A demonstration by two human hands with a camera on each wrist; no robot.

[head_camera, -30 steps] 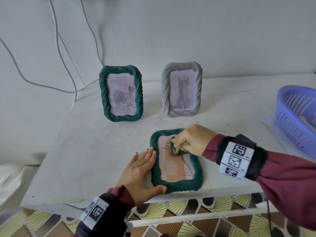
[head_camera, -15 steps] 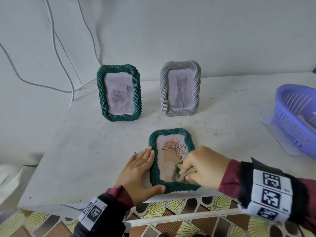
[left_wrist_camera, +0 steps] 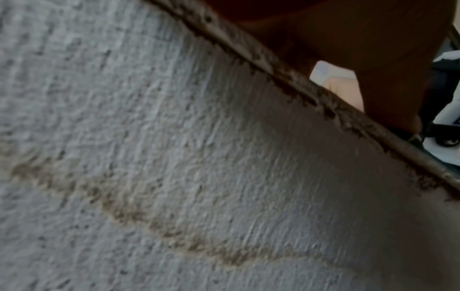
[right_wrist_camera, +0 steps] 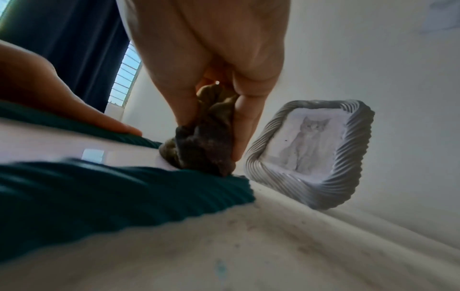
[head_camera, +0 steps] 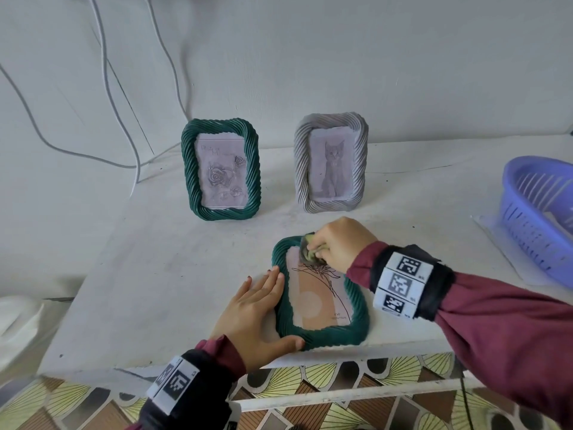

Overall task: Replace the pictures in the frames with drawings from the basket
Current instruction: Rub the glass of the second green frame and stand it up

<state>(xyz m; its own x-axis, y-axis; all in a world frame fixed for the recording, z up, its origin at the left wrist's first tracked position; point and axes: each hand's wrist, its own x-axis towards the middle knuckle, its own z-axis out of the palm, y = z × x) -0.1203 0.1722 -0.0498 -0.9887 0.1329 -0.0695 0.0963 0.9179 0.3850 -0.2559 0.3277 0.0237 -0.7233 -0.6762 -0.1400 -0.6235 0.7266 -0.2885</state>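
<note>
Head view shows you three frames on the table (head_camera: 155, 274): a green frame (head_camera: 220, 169) and a grey frame (head_camera: 331, 162) upright at the back, and a flat green frame (head_camera: 359, 318) at the near edge. Your left hand (head_camera: 252, 311) lies spread, flat against its left side. Your right hand (head_camera: 339, 243) pinches one wadded cloth (head_camera: 308, 251) on its top corner. One purple basket (head_camera: 536, 212) sits far right.

A home: picture frames (head_camera: 220, 169) on a plastered shelf (head_camera: 148, 274), patterned floor tiles (head_camera: 356, 383), curtained window (right_wrist_camera: 124, 76)
</note>
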